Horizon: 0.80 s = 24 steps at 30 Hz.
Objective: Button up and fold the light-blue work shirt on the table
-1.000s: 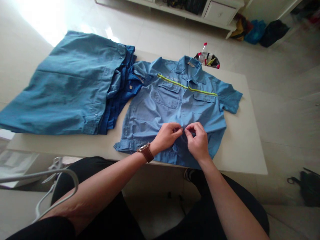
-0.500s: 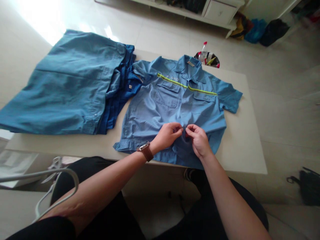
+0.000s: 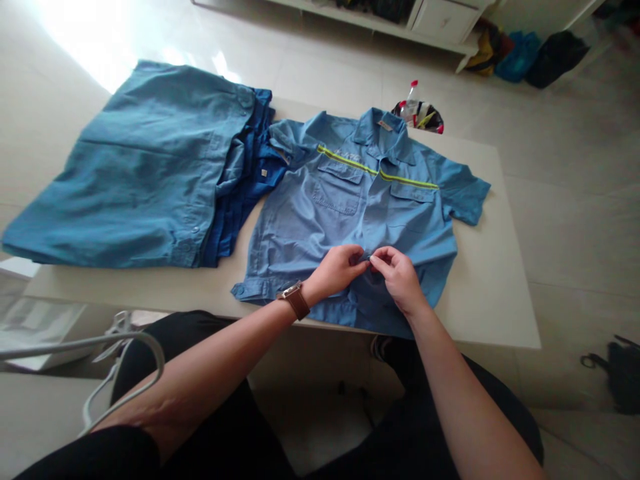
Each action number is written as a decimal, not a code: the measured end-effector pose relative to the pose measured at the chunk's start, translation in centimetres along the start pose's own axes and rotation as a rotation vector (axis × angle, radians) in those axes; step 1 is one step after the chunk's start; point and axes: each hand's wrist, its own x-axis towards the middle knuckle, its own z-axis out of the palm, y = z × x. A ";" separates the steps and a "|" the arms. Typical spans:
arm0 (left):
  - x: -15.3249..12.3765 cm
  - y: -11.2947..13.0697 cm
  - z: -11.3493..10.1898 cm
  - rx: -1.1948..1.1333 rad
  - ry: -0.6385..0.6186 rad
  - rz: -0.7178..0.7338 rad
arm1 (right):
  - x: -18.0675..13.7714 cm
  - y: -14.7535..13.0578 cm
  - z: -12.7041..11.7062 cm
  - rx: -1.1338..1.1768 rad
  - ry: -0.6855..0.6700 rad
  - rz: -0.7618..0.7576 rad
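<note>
A light blue short-sleeved work shirt point(image 3: 330, 227) with a yellow-green stripe across the chest lies front up, its collar pointing away from me. My left hand point(image 3: 343, 270), below a wrist with a brown-strapped watch point(image 3: 294, 298), pinches the shirt's front placket in its lower half. Right beside it, my right hand point(image 3: 397, 275) pinches the same front edge between thumb and fingertips. The two hands almost touch there. Whatever small fastening lies between the fingertips is mostly hidden.
Folded blue garments point(image 3: 140, 173) are stacked on the left part of the white table point(image 3: 493, 280). Behind the table stands a bin point(image 3: 431, 119) with plastic bottles. A white cabinet point(image 3: 445, 21) is at the back, and a pale cable point(image 3: 150, 341) loops by my left arm.
Both hands stay at the same spot on the placket, with only slight finger movement. The whole view has shifted slightly.
</note>
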 end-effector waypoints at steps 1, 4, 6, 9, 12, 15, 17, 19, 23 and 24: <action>0.0 -0.1 0.0 0.011 0.000 0.006 | -0.1 -0.1 -0.1 -0.033 -0.007 -0.015; 0.0 0.0 -0.1 0.048 -0.001 0.028 | -0.1 -0.2 -0.3 -0.094 -0.015 -0.035; -0.1 0.1 -0.1 0.064 -0.007 0.044 | -0.1 -0.2 -0.5 -0.077 -0.009 -0.015; -0.1 0.3 -0.2 0.086 -0.026 0.090 | 0.0 -0.2 -0.6 0.014 -0.022 0.082; -0.2 0.3 -0.1 0.107 -0.039 0.120 | 0.1 -0.3 -0.6 0.116 -0.056 0.178; -0.2 0.4 0.0 0.108 -0.043 0.094 | 0.2 -0.4 -0.8 0.161 -0.076 0.228; -0.3 0.5 0.0 0.115 -0.061 0.067 | 0.3 -0.3 -0.8 0.141 -0.071 0.242; -0.3 0.5 -0.1 0.152 -0.077 0.057 | 0.3 -0.2 -0.9 0.035 -0.034 0.208; -0.5 0.2 -0.4 0.430 0.010 0.062 | 0.1 0.0 -1.0 -0.434 0.086 -0.086; -0.6 -0.1 -0.5 0.533 0.032 0.049 | 0.0 0.1 -1.0 -0.525 0.096 -0.163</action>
